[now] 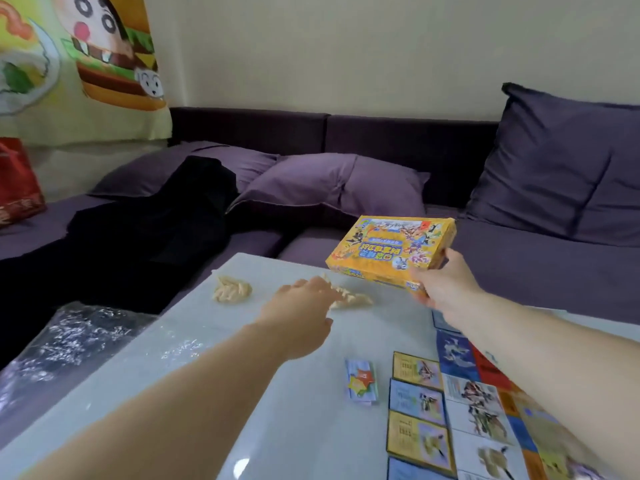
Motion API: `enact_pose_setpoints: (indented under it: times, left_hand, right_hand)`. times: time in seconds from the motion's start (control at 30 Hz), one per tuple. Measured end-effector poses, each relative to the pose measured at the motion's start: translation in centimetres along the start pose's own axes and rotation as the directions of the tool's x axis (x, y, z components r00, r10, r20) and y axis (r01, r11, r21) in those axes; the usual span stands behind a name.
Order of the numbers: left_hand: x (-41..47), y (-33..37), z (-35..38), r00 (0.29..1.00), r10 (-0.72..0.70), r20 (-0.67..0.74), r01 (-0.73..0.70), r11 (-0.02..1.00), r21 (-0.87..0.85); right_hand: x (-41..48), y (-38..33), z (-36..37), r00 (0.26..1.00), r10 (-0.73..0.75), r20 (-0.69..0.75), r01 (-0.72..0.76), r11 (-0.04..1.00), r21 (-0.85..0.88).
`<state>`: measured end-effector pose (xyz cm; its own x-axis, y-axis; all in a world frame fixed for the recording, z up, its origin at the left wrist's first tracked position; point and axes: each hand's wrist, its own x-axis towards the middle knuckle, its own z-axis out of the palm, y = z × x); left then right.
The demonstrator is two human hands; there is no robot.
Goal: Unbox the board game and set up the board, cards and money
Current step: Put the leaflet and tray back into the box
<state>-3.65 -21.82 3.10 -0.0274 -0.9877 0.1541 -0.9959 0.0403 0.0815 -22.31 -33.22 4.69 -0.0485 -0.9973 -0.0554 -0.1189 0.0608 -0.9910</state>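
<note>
My right hand (441,284) grips the near corner of the yellow game box (391,251) and holds it in the air over the far edge of the white table (284,393). My left hand (301,306) reaches forward with its fingers stretched out, touching a beige claw-shaped clip (349,297). The colourful game board (485,403) lies flat at the lower right, partly under my right forearm. Several cards (417,410) lie in a column along its left edge. A small folded stack of paper money (361,382) sits just left of the cards.
A second beige clip (231,289) lies on the table's far left. Crumpled clear plastic wrap (79,337) covers the left table edge. Behind is a purple sofa with a pillow (332,185), a black garment (149,230) and a large back cushion (561,164).
</note>
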Motion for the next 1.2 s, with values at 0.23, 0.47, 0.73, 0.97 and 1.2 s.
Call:
enact_pose_setpoints:
  times: [0.23, 0.47, 0.73, 0.97, 1.2]
  left_hand:
    - [3.2, -3.7, 3.3, 0.986, -0.158, -0.054, 0.166, 0.962, 0.217]
    - [1.4, -11.1, 2.4, 0.857, -0.514, -0.031, 0.513, 0.858, -0.026]
    - [-1.2, -13.1, 1.3, 0.851, -0.524, 0.040, 0.503, 0.791, -0.347]
    - [-3.6, -12.3, 1.6, 0.854, -0.520, 0.023, 0.516, 0.840, -0.171]
    - [-5.1, -13.2, 1.4, 0.937, -0.348, 0.022, 0.338, 0.892, -0.301]
  right_hand:
    - [4.2, 4.7, 3.8, 0.993, 0.091, 0.079, -0.081, 0.989, -0.126]
    - [3.3, 4.0, 9.4, 0.962, 0.121, 0.247, -0.042, 0.953, -0.302]
    - [-0.3, 2.4, 15.6, 0.894, 0.152, 0.421, 0.056, 0.895, -0.443]
    - [-1.8, 2.4, 16.4, 0.930, -0.015, 0.368, 0.234, 0.796, -0.558]
    - [-9.6, 3.7, 16.8, 0.539, -0.262, 0.800, 0.838, 0.266, -0.477]
